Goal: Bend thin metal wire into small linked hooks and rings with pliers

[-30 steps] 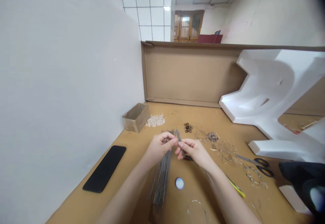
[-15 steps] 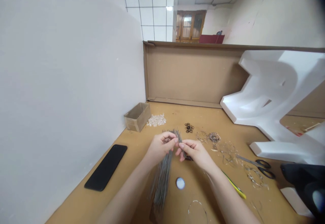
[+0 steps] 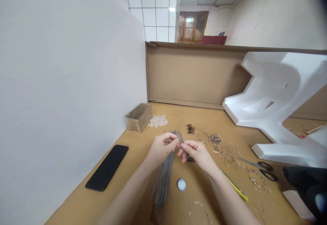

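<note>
My left hand [image 3: 161,147] and my right hand [image 3: 196,153] meet above a bundle of thin grey wires [image 3: 163,179] lying on the brown cardboard table [image 3: 143,150]. Both hands have their fingertips pinched together at the far end of the bundle, close to touching each other. What sits between the pinched fingers is too small to name; it looks like a single wire. A dark object lies partly hidden under my right hand.
A black phone [image 3: 107,167] lies left. A small cardboard box [image 3: 138,116] and clear beads [image 3: 157,121] sit farther back, with black rings [image 3: 190,128], wire loops [image 3: 216,138], scissors [image 3: 263,167], a white cap [image 3: 181,184], a yellow tool [image 3: 237,191], white foam [image 3: 276,102].
Hands hold nearly the same pose; the view has shifted slightly, so the table objects sit a little to the right.
</note>
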Action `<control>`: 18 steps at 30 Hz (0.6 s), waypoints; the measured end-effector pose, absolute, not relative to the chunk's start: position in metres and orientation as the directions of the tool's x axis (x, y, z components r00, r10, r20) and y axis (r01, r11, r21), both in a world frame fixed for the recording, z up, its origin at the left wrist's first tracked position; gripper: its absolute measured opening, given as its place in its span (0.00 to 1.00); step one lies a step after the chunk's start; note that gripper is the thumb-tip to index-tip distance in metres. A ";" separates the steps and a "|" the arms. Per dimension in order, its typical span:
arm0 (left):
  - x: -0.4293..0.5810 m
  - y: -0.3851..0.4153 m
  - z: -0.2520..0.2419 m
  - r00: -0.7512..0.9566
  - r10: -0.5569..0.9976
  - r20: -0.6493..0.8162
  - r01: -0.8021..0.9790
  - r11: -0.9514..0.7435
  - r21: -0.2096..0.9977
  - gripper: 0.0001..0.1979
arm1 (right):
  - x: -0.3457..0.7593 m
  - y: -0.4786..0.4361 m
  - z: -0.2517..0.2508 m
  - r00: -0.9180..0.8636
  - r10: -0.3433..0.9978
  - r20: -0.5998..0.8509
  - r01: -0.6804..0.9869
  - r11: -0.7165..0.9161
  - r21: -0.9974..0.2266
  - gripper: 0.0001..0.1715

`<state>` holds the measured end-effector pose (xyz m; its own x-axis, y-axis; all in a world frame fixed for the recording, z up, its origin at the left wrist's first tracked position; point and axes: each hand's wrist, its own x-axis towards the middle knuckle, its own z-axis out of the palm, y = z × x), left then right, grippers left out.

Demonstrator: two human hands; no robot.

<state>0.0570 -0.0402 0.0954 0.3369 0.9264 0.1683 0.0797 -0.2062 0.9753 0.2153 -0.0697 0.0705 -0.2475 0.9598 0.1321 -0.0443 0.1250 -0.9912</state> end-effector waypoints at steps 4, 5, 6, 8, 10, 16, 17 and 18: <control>0.058 -0.040 0.093 0.342 0.920 0.193 0.068 -0.229 0.971 0.06 | 0.216 -0.070 0.074 -0.226 0.966 0.129 -0.014 0.129 -0.992 0.16; 0.059 -0.040 0.092 0.343 0.917 0.206 0.060 -0.240 0.969 0.05 | 0.216 -0.071 0.075 -0.223 0.966 0.132 -0.002 0.135 -0.991 0.16; 0.059 -0.039 0.091 0.344 0.913 0.221 0.049 -0.252 0.967 0.05 | 0.216 -0.071 0.076 -0.220 0.966 0.137 0.012 0.143 -0.990 0.16; 0.061 -0.039 0.089 0.347 0.907 0.239 0.028 -0.265 0.964 0.04 | 0.216 -0.072 0.078 -0.220 0.964 0.147 0.043 0.160 -0.986 0.17; 0.062 -0.039 0.089 0.353 0.906 0.234 0.016 -0.256 0.967 0.04 | 0.215 -0.073 0.080 -0.225 0.962 0.152 0.053 0.168 -0.984 0.18; 0.062 -0.040 0.089 0.361 0.901 0.240 0.002 -0.258 0.966 0.05 | 0.212 -0.076 0.084 -0.243 0.959 0.145 0.040 0.160 -0.986 0.19; 0.062 -0.041 0.089 0.364 0.899 0.245 0.000 -0.263 0.965 0.05 | 0.212 -0.076 0.084 -0.249 0.957 0.148 0.033 0.161 -0.986 0.19; 0.061 -0.041 0.089 0.366 0.897 0.248 -0.004 -0.265 0.964 0.05 | 0.212 -0.075 0.084 -0.255 0.955 0.151 0.025 0.163 -0.986 0.19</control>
